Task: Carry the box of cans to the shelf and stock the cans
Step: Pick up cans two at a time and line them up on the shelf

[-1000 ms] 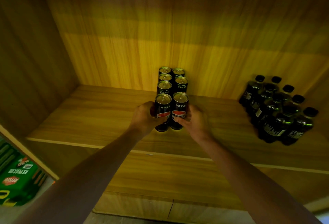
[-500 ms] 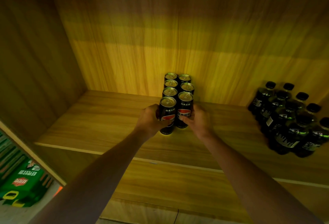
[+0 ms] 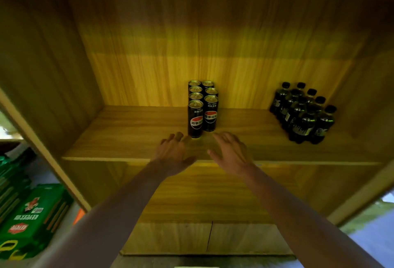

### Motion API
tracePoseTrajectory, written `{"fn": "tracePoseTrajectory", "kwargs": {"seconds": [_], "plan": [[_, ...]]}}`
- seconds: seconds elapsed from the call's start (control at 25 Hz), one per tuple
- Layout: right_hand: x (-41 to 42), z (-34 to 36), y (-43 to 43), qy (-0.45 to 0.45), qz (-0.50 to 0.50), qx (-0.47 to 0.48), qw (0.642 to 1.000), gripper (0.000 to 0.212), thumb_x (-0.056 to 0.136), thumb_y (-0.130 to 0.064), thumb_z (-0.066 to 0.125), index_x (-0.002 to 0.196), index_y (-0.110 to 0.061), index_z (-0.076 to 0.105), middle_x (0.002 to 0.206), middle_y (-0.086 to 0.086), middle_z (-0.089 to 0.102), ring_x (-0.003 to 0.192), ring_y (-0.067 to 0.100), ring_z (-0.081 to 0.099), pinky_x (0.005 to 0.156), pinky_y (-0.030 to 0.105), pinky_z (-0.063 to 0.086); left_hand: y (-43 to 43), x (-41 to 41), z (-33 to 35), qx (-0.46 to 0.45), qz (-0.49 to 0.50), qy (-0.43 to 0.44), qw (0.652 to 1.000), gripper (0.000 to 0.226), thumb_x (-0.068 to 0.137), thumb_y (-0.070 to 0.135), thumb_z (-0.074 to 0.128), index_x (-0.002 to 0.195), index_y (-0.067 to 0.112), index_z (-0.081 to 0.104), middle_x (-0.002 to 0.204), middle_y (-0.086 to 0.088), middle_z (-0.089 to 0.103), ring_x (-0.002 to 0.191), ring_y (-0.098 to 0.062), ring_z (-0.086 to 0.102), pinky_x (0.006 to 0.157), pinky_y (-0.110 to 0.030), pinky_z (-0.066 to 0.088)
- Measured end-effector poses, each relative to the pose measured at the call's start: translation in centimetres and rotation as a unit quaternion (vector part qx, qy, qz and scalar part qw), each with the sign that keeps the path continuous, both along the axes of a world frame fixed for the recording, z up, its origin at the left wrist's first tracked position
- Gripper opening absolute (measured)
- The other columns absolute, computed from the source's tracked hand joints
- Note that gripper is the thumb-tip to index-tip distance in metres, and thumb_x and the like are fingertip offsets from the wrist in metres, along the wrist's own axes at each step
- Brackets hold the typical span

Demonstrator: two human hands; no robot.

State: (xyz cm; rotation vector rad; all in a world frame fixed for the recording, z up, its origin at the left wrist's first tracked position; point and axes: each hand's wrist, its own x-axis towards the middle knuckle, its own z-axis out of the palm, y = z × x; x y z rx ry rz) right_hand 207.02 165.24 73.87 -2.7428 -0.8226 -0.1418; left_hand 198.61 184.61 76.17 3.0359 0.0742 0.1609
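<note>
Seven cans (image 3: pixel 202 105) stand upright on the wooden shelf (image 3: pixel 132 135), set in two touching columns that run from the near middle of the board toward the back panel: four in the left column, three in the right. The front left can (image 3: pixel 195 119) stands a little nearer than the front right can (image 3: pixel 210 113), and both show a red, white and blue round logo on a black body (the tops are gold-toned under the yellow light).

Both hands are spread wide and hold nothing. The left hand (image 3: pixel 173 154) hovers over the near part of the shelf, its fingertips just beside the base of the front left can, though whether they touch it cannot be told. The right hand (image 3: pixel 231 153) is near the front right can but apart from it, fingers stretched toward the cans.

At the far right of the shelf a cluster of dark bottles (image 3: pixel 302 114) with black caps stands well apart from the cans. Below and to the left of the shelf unit lie green cartons (image 3: pixel 32 218) with red and white print.
</note>
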Motion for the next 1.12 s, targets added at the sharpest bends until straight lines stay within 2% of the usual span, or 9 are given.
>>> {"fn": "tracePoseTrajectory", "kwargs": {"seconds": [0.12,0.32,0.52,0.72,0.96,1.12], "plan": [[-5.3,0.4,-0.6,-0.031,0.002,-0.041,0.999,0.064,0.097,-0.056,0.045,0.152,-0.023,0.035,0.153,0.005,0.038,0.138,0.028,0.041,0.104,0.043,0.043,-1.2,-4.1,-0.5,0.016,-0.032,-0.005,0.999,0.073,0.087,0.059,0.053,0.147,0.020,0.036,0.141,-0.009,0.046,0.129,-0.031,0.045,0.099,-0.044,0.044],[-10.2,-1.5,-1.1,-0.015,0.009,-0.063,0.998,0.060,0.097,-0.055,0.046,0.148,-0.022,0.040,0.147,0.004,0.045,0.132,0.027,0.047,0.097,0.042,0.049,-1.7,-8.4,-2.9,0.014,-0.044,0.025,0.999,0.068,0.089,0.056,0.054,0.143,0.016,0.041,0.144,-0.011,0.044,0.132,-0.032,0.043,0.100,-0.047,0.043],[-11.5,-9.7,0.3,0.016,0.042,-0.092,0.995,0.059,0.096,-0.058,0.045,0.142,-0.021,0.046,0.137,0.005,0.052,0.124,0.028,0.054,0.091,0.042,0.052,-0.5,-10.1,-11.3,-0.039,0.001,0.082,0.996,0.063,0.089,0.054,0.054,0.138,0.015,0.045,0.135,-0.011,0.049,0.126,-0.033,0.047,0.097,-0.048,0.044],[-12.1,-24.2,1.6,0.063,0.100,-0.138,0.983,0.057,0.094,-0.056,0.049,0.137,-0.018,0.051,0.132,0.008,0.055,0.120,0.030,0.056,0.087,0.042,0.052,0.3,-10.9,-25.7,-0.074,0.042,0.158,0.984,0.064,0.090,0.054,0.054,0.138,0.013,0.045,0.133,-0.013,0.050,0.124,-0.034,0.049,0.096,-0.047,0.046],[-14.4,-48.8,1.1,0.130,0.124,-0.176,0.968,0.052,0.092,-0.055,0.053,0.127,-0.017,0.055,0.118,0.008,0.060,0.106,0.030,0.061,0.076,0.037,0.051,0.0,-14.4,-50.6,-0.138,0.083,0.222,0.962,0.061,0.087,0.056,0.055,0.131,0.013,0.050,0.124,-0.011,0.056,0.116,-0.032,0.054,0.090,-0.045,0.049],[-16.6,-66.7,1.8,0.149,0.130,-0.207,0.958,0.058,0.094,-0.058,0.052,0.136,-0.018,0.052,0.131,0.007,0.058,0.118,0.028,0.058,0.085,0.038,0.052,0.6,-18.6,-68.8,-0.161,0.100,0.247,0.950,0.062,0.087,0.054,0.057,0.135,0.016,0.048,0.128,-0.009,0.055,0.117,-0.031,0.055,0.092,-0.044,0.049]]}}
